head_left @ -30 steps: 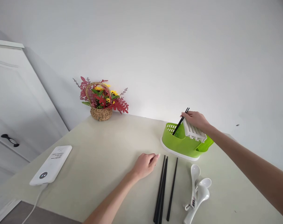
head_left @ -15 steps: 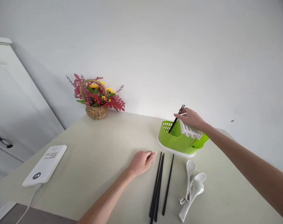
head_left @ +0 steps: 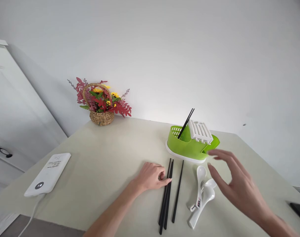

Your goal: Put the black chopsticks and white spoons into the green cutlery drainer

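Loosely curled and holding nothing, my left hand [head_left: 151, 177] rests beside a bunch of black chopsticks [head_left: 167, 197], its thumb stretched over them; I cannot tell whether it touches. A single black chopstick [head_left: 178, 192] lies apart to their right. My right hand [head_left: 239, 184] hovers with thumb and fingers spread, just right of several white spoons [head_left: 203, 200] lying crossed. Behind it stands a green utensil holder [head_left: 183, 147] with a white slotted rack [head_left: 201, 131] on top. Two black chopsticks [head_left: 186, 123] lean in its left compartment.
A wicker basket of flowers [head_left: 102, 118] stands at the back left against the wall. On the left lies a white power bank [head_left: 48, 174] with a cable [head_left: 33, 214]. A dark flat object [head_left: 299, 210] is at the right edge. A white cabinet [head_left: 18, 108] flanks the table.
My right hand has let go of the two chopsticks in the holder and come back toward me, opening. My left hand has moved slightly, its thumb now out over the chopsticks.
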`<state>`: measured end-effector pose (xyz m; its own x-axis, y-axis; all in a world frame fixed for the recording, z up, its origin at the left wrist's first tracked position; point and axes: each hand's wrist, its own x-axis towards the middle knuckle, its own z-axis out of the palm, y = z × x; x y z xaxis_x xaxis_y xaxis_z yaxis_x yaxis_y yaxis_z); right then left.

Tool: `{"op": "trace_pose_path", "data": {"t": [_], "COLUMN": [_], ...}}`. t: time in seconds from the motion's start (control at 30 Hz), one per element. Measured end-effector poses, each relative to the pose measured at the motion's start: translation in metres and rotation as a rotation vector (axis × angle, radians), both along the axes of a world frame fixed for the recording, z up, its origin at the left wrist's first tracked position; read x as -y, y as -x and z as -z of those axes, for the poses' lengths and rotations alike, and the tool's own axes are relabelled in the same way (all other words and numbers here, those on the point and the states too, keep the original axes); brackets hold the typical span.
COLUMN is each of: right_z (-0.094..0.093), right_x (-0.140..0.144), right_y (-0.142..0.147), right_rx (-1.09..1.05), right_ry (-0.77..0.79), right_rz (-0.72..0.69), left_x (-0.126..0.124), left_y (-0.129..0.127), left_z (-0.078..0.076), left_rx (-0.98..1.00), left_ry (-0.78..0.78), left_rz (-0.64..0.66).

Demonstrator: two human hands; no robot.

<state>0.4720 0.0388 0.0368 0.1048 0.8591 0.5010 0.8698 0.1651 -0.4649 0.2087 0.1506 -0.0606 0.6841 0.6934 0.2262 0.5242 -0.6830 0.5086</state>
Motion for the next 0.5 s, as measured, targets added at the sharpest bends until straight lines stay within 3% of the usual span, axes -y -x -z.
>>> {"op": "trace_pose_path", "data": {"t": [0.1,0.27,0.37,0.5], "right_z": [0.039,0.096,0.124,0.150], "right_x": [0.028,0.050,0.056,0.060], "right_y": [-0.013,-0.046,-0.066,-0.085], "right_rx": [-0.056,-0.161,-0.288,-0.484], "right_ry": [0.079,0.137,0.165,0.200], "right_rz": [0.050,0.267,0.379,0.422], "left_x": [0.001,-0.001,-0.004,-0.011], "left_y": [-0.001,0.000,0.004,0.011], "left_z": [-0.001,-0.007,-0.010,-0.013], "left_rx": [-0.026,-0.043,-0.035,-0.022], "left_ry": [-0.009,-0.008,-0.028,-0.047], "left_rz": [-0.013,-0.006,-0.034,-0.079]}}
